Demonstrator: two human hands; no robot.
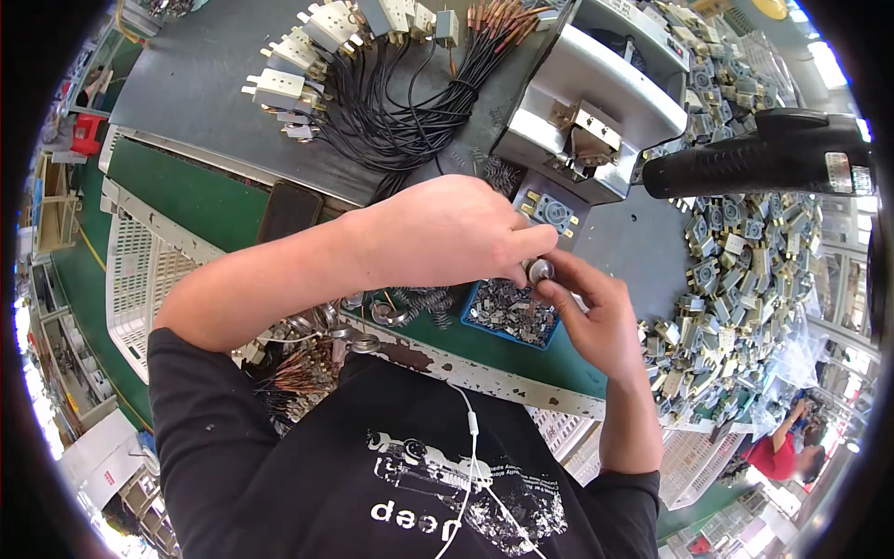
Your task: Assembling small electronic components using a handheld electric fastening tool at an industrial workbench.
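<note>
My right hand [596,312] pinches a small round metal part [540,271] between thumb and fingers. My left hand [456,233] reaches across from the left, its fingers closed and brought up against the same part. What the left fingertips grip is hidden by the hand. Just beyond the hands a grey square component [549,212] with brass terminals lies on the bench. Below them sits a blue tray [510,337] full of small metal pieces.
A shiny metal fixture [596,79] stands beyond the hands, with a black tool [764,158] to its right. Grey components [726,279] are heaped along the right. Black cables [400,121] with white connectors lie far left. Metal rings [363,340] rest near my body.
</note>
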